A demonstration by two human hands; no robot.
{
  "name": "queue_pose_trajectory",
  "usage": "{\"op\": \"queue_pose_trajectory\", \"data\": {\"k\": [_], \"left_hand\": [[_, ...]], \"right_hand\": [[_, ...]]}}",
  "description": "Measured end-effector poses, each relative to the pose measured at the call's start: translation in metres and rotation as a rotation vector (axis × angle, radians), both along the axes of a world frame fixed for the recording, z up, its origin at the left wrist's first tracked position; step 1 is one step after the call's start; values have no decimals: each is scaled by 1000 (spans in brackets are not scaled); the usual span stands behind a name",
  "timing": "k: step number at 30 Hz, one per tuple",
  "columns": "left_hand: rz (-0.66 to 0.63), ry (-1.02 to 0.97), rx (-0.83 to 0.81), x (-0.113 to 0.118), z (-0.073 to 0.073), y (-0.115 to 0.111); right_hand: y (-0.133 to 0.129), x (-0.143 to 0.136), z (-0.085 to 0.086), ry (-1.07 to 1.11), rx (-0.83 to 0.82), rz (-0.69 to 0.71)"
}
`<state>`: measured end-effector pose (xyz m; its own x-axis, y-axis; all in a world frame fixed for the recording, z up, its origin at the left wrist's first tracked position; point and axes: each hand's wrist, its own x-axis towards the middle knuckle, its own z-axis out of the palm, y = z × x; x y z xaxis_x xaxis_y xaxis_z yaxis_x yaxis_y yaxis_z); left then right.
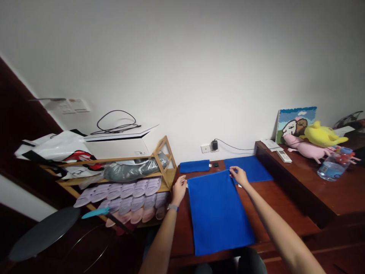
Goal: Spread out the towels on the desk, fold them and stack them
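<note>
A large blue cloth (218, 213) lies spread on the reddish-brown wooden desk, its near edge reaching the desk's front. My left hand (179, 188), with a band on the wrist, has its fingers closed at the cloth's far left corner. At the far right corner, my right hand (238, 176) pinches the cloth between thumb and fingers. Behind it to the right rests a second blue cloth (252, 169), lying flat and partly covered by the first cloth and my hand. A narrow folded blue cloth (194, 166) sits at the back left, near the wall.
A shelf rack (167, 173) with rows of slippers and a white box (122, 144) stands at left. On the raised surface at right are a water bottle (334, 166), plush toys (322, 135) and a remote (284, 156). A black plug (214, 144) is in the wall socket.
</note>
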<state>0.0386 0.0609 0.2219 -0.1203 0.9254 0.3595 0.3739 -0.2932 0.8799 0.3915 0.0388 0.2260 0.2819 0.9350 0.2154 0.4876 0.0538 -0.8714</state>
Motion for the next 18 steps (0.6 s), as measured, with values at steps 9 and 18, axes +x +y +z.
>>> {"op": "queue_pose_trajectory", "data": {"k": [9,18], "left_hand": [[-189,758,105,26,-177,-108],[-210,1057,-34,26,-195,-145]], "right_hand": [[-102,-70,-192,-415,-95,4],[-130,-61,-229,-722,-198,104]]}}
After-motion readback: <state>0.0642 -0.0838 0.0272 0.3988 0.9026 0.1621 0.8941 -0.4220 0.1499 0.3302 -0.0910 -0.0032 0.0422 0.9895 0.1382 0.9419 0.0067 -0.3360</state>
